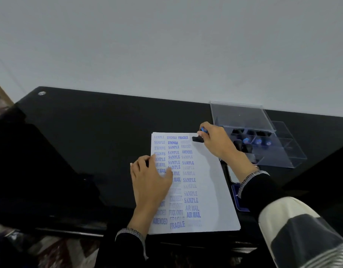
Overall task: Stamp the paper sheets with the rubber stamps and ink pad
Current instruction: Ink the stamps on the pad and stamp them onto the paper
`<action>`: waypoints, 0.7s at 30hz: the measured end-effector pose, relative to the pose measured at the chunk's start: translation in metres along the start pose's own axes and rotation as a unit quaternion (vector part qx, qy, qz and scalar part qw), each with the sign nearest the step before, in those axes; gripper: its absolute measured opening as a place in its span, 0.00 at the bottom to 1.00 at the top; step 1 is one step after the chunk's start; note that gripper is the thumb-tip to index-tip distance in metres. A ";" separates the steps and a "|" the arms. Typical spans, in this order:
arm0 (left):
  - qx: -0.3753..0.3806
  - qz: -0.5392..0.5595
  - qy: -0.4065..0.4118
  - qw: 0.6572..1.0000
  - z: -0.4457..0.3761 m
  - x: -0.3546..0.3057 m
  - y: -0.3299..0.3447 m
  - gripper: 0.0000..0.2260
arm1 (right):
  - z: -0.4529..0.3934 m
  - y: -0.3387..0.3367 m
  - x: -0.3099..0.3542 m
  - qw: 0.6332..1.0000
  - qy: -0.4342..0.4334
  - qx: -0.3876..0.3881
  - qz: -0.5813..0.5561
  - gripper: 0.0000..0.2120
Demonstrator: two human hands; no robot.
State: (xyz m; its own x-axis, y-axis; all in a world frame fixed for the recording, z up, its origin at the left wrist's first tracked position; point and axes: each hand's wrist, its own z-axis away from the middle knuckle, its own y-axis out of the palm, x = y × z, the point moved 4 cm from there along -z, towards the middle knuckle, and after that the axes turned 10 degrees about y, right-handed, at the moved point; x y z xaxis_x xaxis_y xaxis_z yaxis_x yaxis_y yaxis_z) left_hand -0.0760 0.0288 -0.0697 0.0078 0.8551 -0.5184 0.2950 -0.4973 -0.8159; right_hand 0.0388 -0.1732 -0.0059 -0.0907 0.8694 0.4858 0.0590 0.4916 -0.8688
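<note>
The right hand (215, 141) holds a black rubber stamp with blue knob (198, 137) in curled fingers over the white stamped paper sheet (209, 182); the left hand (150, 176) lies flat there. Next, I judge, pressing straight down.

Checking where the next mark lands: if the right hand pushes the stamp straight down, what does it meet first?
Most likely the top right corner of the paper, though the stamp in the right hand sits near the edge; depth is unclear.
</note>
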 end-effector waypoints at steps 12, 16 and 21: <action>0.009 -0.003 -0.010 1.000 0.000 -0.002 -0.001 0.30 | 0.000 0.006 0.001 0.998 -0.018 0.001 0.067 0.09; 0.009 -0.005 -0.008 1.000 0.000 -0.002 -0.001 0.30 | 0.000 0.007 0.002 0.997 -0.020 0.001 0.078 0.10; 0.010 -0.010 -0.007 1.000 0.000 -0.002 -0.001 0.30 | 0.000 0.009 0.002 0.995 -0.024 0.002 0.092 0.10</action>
State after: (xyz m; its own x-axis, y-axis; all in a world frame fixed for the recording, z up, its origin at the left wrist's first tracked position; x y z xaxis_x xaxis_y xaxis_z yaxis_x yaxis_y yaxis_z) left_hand -0.0762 0.0278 -0.0677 -0.0120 0.8625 -0.5060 0.2762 -0.4835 -0.8306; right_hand 0.0391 -0.1670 -0.0122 -0.1259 0.9415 0.3126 0.0760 0.3233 -0.9432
